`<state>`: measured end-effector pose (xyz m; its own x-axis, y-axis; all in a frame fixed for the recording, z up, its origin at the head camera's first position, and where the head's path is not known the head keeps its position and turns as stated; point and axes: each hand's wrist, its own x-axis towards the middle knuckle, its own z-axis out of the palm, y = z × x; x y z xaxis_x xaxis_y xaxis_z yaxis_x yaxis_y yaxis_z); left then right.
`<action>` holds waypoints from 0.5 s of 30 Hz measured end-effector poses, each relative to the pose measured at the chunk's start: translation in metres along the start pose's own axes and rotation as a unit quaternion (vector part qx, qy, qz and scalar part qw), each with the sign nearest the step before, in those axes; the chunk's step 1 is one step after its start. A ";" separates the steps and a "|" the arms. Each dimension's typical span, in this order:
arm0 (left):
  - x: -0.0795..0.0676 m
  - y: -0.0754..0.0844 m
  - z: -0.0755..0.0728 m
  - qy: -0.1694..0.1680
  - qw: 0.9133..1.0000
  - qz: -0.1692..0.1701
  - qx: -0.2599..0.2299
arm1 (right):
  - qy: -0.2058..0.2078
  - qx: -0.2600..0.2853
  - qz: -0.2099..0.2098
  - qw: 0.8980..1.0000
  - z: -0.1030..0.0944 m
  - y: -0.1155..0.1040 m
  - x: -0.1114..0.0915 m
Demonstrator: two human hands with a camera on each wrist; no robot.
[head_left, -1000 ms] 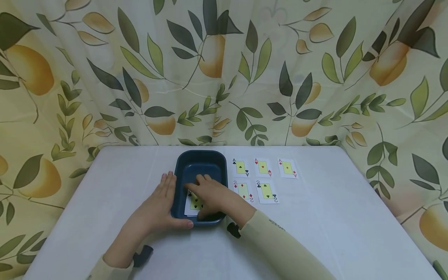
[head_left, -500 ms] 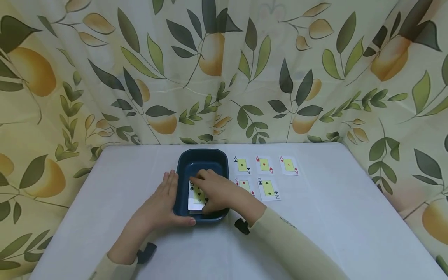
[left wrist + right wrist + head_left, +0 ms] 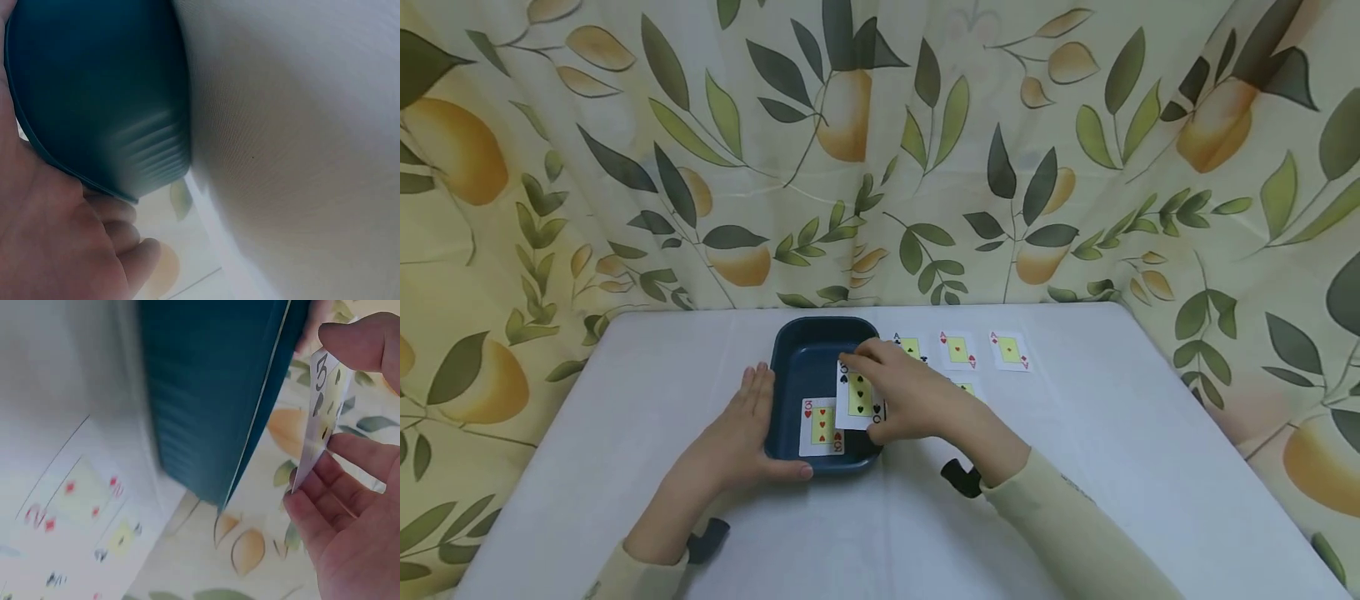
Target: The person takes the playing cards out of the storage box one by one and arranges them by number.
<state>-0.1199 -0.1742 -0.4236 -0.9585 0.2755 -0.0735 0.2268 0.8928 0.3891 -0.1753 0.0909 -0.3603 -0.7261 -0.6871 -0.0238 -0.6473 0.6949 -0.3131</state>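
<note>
My right hand (image 3: pixel 917 396) pinches a playing card with black spades (image 3: pixel 857 398) between thumb and fingers, over the right side of the dark blue tray (image 3: pixel 808 362). In the right wrist view, that card (image 3: pixel 322 419) is tilted nearly edge-on and stands above the tray's rim. A card with red hearts (image 3: pixel 817 432) lies face up inside the tray, its right edge overlapped by the spade card. My left hand (image 3: pixel 733 437) rests against the tray's left side, fingers straight along the rim and thumb stretched along the near edge.
Right of the tray lie the ace of clubs (image 3: pixel 908 345), partly hidden, the ace of hearts (image 3: pixel 957 350) and the ace of diamonds (image 3: pixel 1010 351). My right hand mostly hides the second row; the right wrist view shows its red card (image 3: pixel 78 490). A patterned curtain (image 3: pixel 925 167) hangs behind the table.
The right hand has lifted the spade card from the tray and moved it rightward, uncovering the heart card beneath. The left hand stays at the tray's side.
</note>
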 end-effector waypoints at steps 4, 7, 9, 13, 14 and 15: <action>-0.001 -0.001 0.000 0.000 1.000 -0.003 0.002 | 0.005 -0.004 0.011 1.000 -0.003 0.006 -0.012; -0.002 -0.003 0.000 0.001 1.000 -0.002 0.004 | 0.007 -0.002 0.021 1.000 -0.002 0.011 -0.022; -0.001 -0.003 0.000 0.002 1.000 -0.001 0.006 | 0.007 -0.002 0.030 1.000 -0.001 0.015 -0.028; -0.001 -0.003 0.000 0.001 1.000 -0.001 0.004 | 0.005 -0.005 0.046 0.999 0.003 0.022 -0.043; -0.001 -0.003 0.000 0.001 1.000 0.001 0.003 | 0.004 -0.007 0.050 0.999 0.005 0.024 -0.047; -0.001 -0.002 0.001 0.000 1.000 0.001 0.001 | 0.003 -0.010 0.055 0.998 0.007 0.025 -0.052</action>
<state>-0.1197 -0.1761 -0.4249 -0.9578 0.2779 -0.0726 0.2297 0.8929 0.3873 -0.1527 0.1427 -0.3733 -0.7946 -0.6049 -0.0516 -0.5676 0.7703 -0.2906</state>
